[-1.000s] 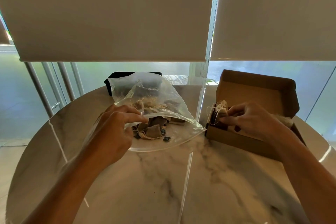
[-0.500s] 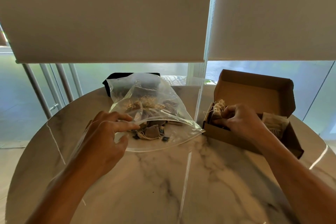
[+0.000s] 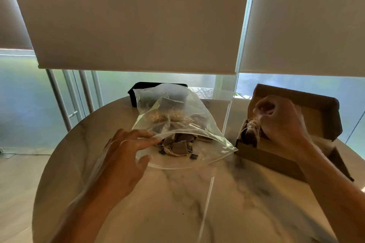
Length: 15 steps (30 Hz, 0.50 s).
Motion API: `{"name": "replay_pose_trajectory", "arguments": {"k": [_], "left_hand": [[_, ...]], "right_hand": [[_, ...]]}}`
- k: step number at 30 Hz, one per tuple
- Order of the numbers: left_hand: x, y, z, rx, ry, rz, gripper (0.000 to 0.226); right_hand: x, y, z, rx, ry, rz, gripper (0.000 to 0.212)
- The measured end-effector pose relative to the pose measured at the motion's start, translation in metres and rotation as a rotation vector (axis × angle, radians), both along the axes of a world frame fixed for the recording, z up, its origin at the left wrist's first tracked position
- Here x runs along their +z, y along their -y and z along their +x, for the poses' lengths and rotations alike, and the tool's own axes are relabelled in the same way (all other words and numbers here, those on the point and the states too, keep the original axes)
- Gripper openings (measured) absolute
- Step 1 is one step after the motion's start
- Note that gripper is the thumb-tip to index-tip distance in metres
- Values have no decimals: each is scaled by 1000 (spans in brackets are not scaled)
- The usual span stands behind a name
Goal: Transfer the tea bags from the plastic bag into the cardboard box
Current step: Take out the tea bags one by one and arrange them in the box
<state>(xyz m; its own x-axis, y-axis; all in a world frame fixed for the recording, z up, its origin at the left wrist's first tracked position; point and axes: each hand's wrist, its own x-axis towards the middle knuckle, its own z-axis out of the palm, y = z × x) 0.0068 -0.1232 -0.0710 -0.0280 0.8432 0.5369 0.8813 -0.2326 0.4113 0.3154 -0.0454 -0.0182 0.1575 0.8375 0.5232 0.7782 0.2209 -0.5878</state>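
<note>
A clear plastic bag lies on the round marble table with its mouth open toward me. Several brown tea bags with strings and dark tags lie inside near the mouth. My left hand pinches the bag's upper lip and holds it up. To the right stands an open cardboard box with its lid tilted back. A row of tea bags stands in its left end. My right hand hovers over that end, fingers curled, pinching the top of one tea bag by its strings.
A black object sits behind the plastic bag at the table's far edge. Roller blinds hang low over the window beyond the table. Bare marble stretches between me and the bag and box.
My right hand has lifted a little above the box's left end, after pushing a tea bag down into the row. My left hand keeps the bag's lip raised.
</note>
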Motion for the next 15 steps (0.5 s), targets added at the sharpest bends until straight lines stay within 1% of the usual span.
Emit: {"name": "replay_pose_trajectory", "arguments": {"k": [2,4,5,7,8,9,10,12,14,15], "left_hand": [[0,1,0,19,7,-3,51],[0,2,0,8,-6,4,52],[0,2,1,-7,-8,5,53],[0,2,1,-34,-1,9,54],[0,2,1,-44,3,11,55],[-1,2,0,-54,5,11,56],[-1,1,-1,-68,4,12,58],[-3,0,-3,-92,8,-1,61],[-6,-1,-1,-101,22,-13,65],[-7,-2,-2,-112,35,-12,68]], "right_hand": [[6,-13,-24,80,29,14,15],[9,-33,-49,168,11,-74,17],[10,-44,-62,216,-42,-156,26],[10,-67,-86,296,-237,-354,52],[10,-77,-96,292,-293,-443,61],[10,-84,-104,266,-298,-514,63],[9,-91,-110,230,-278,-569,59],[9,-100,-118,172,-196,-610,41],[11,-103,-119,145,-122,-574,28],[14,-103,-121,149,-119,-549,23]]}}
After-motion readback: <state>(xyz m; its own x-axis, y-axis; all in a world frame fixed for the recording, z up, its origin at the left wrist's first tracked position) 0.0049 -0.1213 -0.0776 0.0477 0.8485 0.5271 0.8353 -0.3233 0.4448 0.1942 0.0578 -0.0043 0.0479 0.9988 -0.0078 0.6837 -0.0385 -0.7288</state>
